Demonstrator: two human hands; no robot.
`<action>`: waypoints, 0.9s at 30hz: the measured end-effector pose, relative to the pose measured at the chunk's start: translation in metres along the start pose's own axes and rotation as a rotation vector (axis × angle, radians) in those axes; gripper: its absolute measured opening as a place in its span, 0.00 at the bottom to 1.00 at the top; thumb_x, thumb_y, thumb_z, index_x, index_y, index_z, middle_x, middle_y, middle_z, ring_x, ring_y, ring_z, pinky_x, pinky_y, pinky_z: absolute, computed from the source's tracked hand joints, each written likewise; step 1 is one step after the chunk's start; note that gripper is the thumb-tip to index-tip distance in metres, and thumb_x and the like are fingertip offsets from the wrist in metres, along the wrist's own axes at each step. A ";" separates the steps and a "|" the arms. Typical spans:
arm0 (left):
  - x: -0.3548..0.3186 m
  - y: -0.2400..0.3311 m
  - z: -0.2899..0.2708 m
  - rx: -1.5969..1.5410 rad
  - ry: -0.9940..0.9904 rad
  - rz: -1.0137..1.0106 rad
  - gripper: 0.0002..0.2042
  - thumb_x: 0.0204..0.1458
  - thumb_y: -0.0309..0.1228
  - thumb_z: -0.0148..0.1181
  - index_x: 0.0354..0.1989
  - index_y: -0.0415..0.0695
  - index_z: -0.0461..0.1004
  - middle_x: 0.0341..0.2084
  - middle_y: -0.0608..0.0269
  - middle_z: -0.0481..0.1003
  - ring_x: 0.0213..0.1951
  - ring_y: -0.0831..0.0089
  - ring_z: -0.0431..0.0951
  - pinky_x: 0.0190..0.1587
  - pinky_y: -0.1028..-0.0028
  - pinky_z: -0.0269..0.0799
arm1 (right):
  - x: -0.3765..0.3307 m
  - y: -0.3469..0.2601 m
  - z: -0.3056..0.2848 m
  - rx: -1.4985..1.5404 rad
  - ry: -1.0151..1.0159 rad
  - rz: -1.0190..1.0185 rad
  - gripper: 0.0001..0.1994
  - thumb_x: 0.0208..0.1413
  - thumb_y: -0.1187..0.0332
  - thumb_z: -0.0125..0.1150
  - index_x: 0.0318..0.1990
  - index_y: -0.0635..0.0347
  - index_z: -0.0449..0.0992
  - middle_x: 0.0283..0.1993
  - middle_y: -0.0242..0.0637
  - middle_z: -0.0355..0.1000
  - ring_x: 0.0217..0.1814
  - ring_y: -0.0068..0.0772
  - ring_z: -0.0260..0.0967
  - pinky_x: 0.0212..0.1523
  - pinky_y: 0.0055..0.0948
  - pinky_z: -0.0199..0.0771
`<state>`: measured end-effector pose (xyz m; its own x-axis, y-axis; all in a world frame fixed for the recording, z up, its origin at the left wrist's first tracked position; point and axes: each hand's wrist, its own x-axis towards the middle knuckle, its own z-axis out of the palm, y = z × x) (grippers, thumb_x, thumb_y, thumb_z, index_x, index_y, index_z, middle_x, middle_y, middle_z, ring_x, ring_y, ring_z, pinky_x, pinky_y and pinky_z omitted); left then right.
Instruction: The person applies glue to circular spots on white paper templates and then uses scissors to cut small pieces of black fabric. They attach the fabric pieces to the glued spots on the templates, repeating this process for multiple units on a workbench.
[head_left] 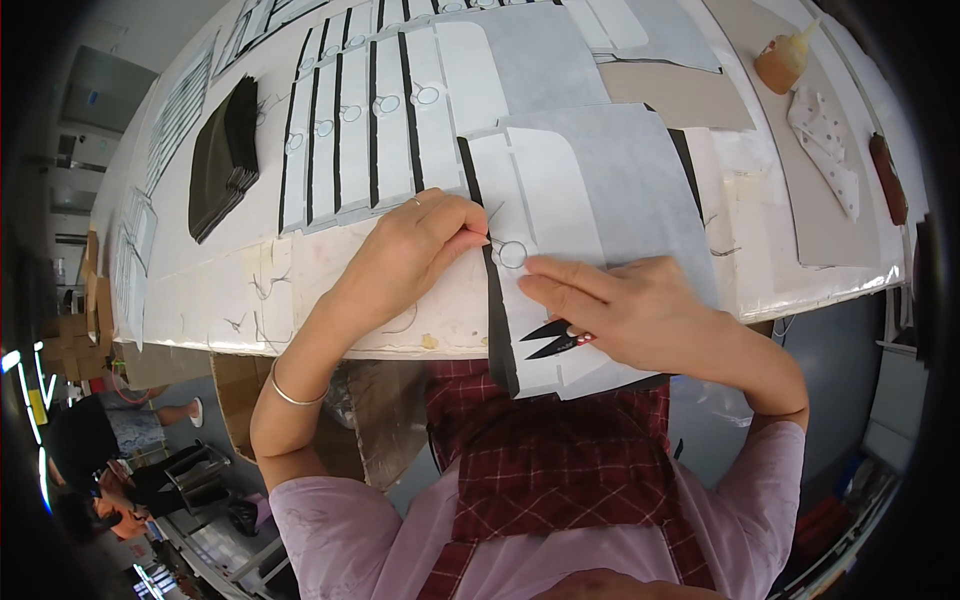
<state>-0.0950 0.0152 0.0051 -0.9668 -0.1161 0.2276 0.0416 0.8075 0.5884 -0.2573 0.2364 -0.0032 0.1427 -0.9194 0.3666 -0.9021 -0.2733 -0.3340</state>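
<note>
A white and grey panel [640, 200] with a black edge lies in front of me, its near end hanging over the table's front edge. A thin round ring [513, 254] rests on it near the black edge. My left hand [420, 250] pinches just left of the ring; whatever is between finger and thumb is too small to make out. On the other side, my right hand [640, 305] has its index finger and thumb by the ring. Black-bladed thread snips [552, 340] are tucked in that same hand, blades pointing left.
Overlapping panels with similar rings [388, 104] lie farther back. A dark fabric stack [223, 158] is at left. At right are a glue bottle [783, 62], a dotted cloth [824, 140] and a brown-handled object [887, 178]. Loose threads [268, 285] lie near the table edge.
</note>
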 end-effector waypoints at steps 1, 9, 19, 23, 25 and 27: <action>-0.002 -0.001 0.000 -0.008 0.006 -0.012 0.05 0.56 0.23 0.63 0.38 0.38 0.74 0.32 0.56 0.76 0.34 0.59 0.76 0.38 0.67 0.72 | 0.005 0.001 -0.010 0.029 -0.093 0.059 0.16 0.53 0.64 0.62 0.49 0.59 0.76 0.46 0.41 0.78 0.22 0.34 0.73 0.22 0.31 0.70; -0.002 -0.005 0.005 -0.066 0.055 -0.025 0.05 0.57 0.24 0.61 0.38 0.38 0.72 0.32 0.55 0.77 0.36 0.56 0.77 0.40 0.63 0.73 | 0.071 0.056 -0.030 0.088 -0.396 0.171 0.21 0.58 0.48 0.63 0.30 0.59 0.76 0.17 0.42 0.67 0.23 0.50 0.68 0.27 0.41 0.63; -0.003 -0.005 0.006 -0.059 0.059 -0.048 0.05 0.57 0.24 0.61 0.37 0.38 0.72 0.32 0.55 0.77 0.36 0.56 0.77 0.40 0.62 0.73 | 0.116 0.066 -0.027 0.161 -0.664 0.147 0.24 0.60 0.52 0.58 0.18 0.62 0.72 0.13 0.41 0.61 0.18 0.44 0.57 0.25 0.42 0.58; -0.003 -0.008 0.007 -0.054 0.062 -0.034 0.05 0.57 0.24 0.62 0.38 0.38 0.73 0.32 0.55 0.76 0.35 0.57 0.77 0.39 0.64 0.73 | 0.119 0.069 -0.024 0.174 -0.671 0.128 0.25 0.60 0.53 0.60 0.17 0.64 0.68 0.13 0.42 0.57 0.17 0.44 0.53 0.24 0.41 0.54; -0.003 -0.009 0.008 -0.053 0.061 -0.029 0.05 0.57 0.24 0.62 0.39 0.38 0.74 0.32 0.55 0.77 0.34 0.57 0.77 0.39 0.65 0.73 | 0.121 0.069 -0.024 0.190 -0.687 0.127 0.25 0.60 0.54 0.60 0.17 0.64 0.68 0.13 0.41 0.57 0.17 0.43 0.52 0.23 0.41 0.54; -0.002 -0.010 0.008 -0.054 0.057 -0.032 0.05 0.57 0.24 0.63 0.39 0.38 0.74 0.32 0.54 0.77 0.34 0.56 0.77 0.38 0.65 0.73 | 0.122 0.070 -0.024 0.202 -0.699 0.126 0.25 0.60 0.54 0.60 0.17 0.64 0.67 0.12 0.41 0.56 0.17 0.42 0.51 0.23 0.41 0.53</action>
<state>-0.0952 0.0120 -0.0072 -0.9520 -0.1750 0.2511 0.0262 0.7709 0.6364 -0.3128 0.1117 0.0389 0.3300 -0.8946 -0.3014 -0.8459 -0.1385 -0.5150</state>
